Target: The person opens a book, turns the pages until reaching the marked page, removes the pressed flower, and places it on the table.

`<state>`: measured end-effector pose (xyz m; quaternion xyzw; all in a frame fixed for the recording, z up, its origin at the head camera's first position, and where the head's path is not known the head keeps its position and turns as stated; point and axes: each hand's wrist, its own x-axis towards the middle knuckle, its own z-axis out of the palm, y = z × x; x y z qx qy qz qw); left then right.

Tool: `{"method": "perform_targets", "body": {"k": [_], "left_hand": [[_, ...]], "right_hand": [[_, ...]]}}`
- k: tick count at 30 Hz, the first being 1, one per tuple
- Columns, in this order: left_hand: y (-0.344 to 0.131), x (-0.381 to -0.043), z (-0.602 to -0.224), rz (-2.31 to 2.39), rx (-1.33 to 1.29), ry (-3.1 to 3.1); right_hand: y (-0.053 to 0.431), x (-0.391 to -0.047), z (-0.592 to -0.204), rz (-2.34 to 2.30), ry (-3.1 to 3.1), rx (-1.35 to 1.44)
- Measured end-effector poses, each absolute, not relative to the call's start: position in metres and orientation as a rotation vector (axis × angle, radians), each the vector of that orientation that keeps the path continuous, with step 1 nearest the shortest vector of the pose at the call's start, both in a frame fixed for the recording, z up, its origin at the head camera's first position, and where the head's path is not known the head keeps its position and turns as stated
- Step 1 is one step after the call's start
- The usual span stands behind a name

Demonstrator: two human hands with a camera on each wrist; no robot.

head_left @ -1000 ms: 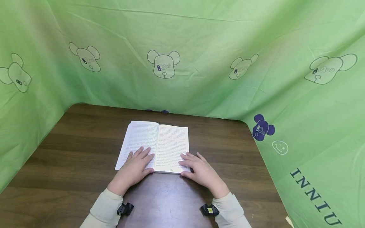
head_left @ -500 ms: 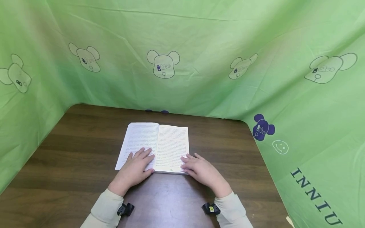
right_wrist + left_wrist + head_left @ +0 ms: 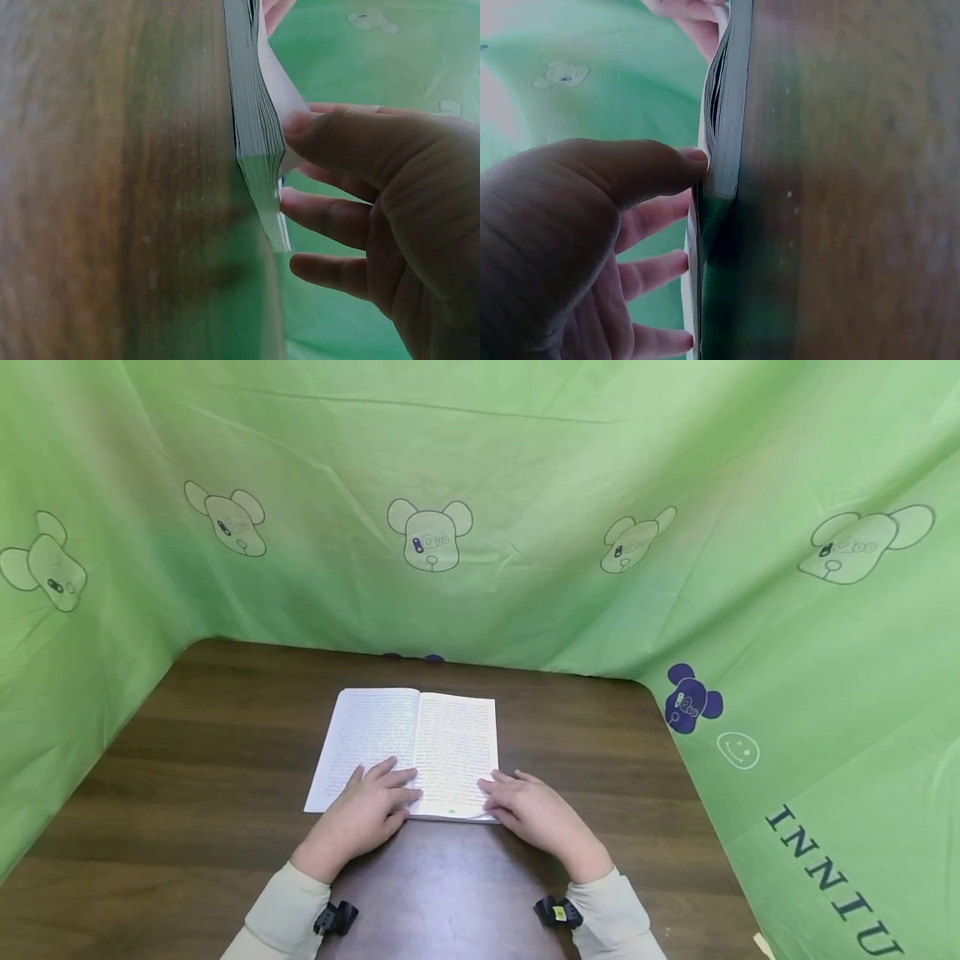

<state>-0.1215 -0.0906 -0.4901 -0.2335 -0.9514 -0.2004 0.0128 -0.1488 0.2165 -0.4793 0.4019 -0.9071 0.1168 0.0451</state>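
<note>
An open book (image 3: 453, 735) with printed pages lies on the table near its middle. My left hand (image 3: 360, 814) rests on the lower left page, its fingers spread and reaching over the centre fold. In the left wrist view the thumb tip touches the book's bottom edge (image 3: 731, 127). At the lower right corner my right hand (image 3: 540, 814) pinches a page between thumb and fingers. The right wrist view shows this page (image 3: 281, 82) bent up from the thick stack (image 3: 259, 127) beneath it, with the other fingers beside the book's outer edge.
The dark wooden table (image 3: 225, 760) extends around the book. A green curtain (image 3: 525, 618) with printed bear heads encloses its back and sides. Black camera mounts (image 3: 335, 918) sit at both wrists by the light sleeves. A small pale object (image 3: 762, 945) pokes in at the lower right.
My right fingers have drawn in towards the page corner, and the page there has curled up. My left fingers have shifted right across the fold. The view has tilted slightly.
</note>
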Motion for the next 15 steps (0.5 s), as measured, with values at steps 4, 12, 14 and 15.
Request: {"method": "perform_targets", "body": {"k": [4,12,14,15], "left_hand": [[-0.088,-0.119,-0.490,-0.647,-0.691,-2.962],[-0.080,-0.118,-0.491,-0.669,-0.576,-2.971],[-0.078,-0.117,-0.492,-0.669,-0.559,-2.973],[-0.077,-0.117,-0.492,-0.666,-0.554,-2.967]], "right_hand": [[0.215,-0.149,-0.481,0.368,-2.733,1.192],[0.213,-0.150,-0.478,0.333,-2.605,1.100],[0.214,-0.149,-0.478,0.332,-2.578,1.094],[0.214,-0.149,-0.478,0.332,-2.566,1.094]]}}
